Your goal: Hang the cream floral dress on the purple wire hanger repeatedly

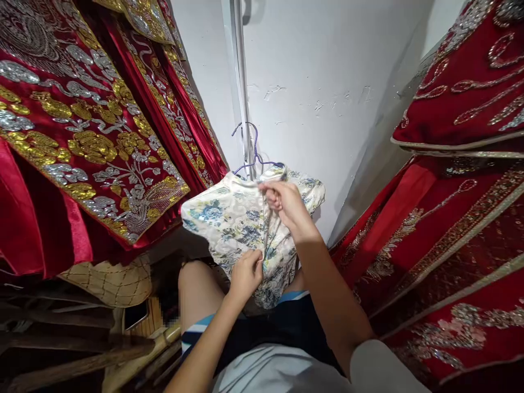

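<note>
A white garment with blue and yellow flowers [241, 221] hangs on a purple wire hanger [256, 143] in front of me. My right hand [282, 201] is closed on the garment's edge near the collar, at the top of the front opening. Lower on the same opening, my left hand [246, 268] pinches the fabric edge between thumb and fingers. The lower part of the garment rests by my lap.
Red embroidered garments hang at the left [94, 131] and right [462, 218]. A metal pole [241, 71] stands against the white wall [327, 71]. Wooden pieces [73, 360] lie at the lower left.
</note>
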Demonstrator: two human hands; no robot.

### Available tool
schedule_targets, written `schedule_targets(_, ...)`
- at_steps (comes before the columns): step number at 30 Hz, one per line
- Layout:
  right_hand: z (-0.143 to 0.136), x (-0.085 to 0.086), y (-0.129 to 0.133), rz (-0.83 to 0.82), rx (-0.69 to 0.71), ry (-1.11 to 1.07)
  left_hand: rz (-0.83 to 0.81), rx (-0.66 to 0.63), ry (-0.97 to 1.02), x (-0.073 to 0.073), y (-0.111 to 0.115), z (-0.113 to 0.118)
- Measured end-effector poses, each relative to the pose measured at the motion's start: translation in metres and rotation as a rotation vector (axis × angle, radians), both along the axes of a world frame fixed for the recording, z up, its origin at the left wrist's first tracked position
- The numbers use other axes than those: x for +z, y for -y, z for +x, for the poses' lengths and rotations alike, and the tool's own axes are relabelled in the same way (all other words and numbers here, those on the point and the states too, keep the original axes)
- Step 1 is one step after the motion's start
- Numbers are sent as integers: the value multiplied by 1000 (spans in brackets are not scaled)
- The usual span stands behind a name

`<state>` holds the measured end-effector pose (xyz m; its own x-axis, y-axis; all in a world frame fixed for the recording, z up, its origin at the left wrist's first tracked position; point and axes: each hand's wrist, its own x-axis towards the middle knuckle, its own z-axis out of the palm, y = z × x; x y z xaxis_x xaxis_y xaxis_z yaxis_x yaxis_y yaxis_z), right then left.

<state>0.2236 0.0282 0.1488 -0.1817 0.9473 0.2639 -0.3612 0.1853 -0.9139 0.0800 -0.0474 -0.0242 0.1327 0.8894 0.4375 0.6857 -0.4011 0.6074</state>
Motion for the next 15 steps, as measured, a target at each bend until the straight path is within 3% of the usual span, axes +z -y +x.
schedule_targets(3, -6, 10, 1, 26, -47, -16, -82, -39, -73, 12, 4, 0)
schedule_targets(5, -8, 3, 8, 50, -44, -6, -98, -92, 23, 33, 5, 0)
schedule_targets(7, -8, -6, 15, 85, -28, 19, -8, -113, 215, 67, 0, -3)
schedule_targets(9, -8, -9, 20, 131, -21, 54, 190, -73, 336, 107, -10, -8)
schedule_targets(12, -9, -4, 18, 207, -36, 106, 391, -45, 228, 160, -30, -13)
schedule_targets(15, -15, -7, 11, 272, -133, 163, 452, -52, 46, 187, -44, -12)
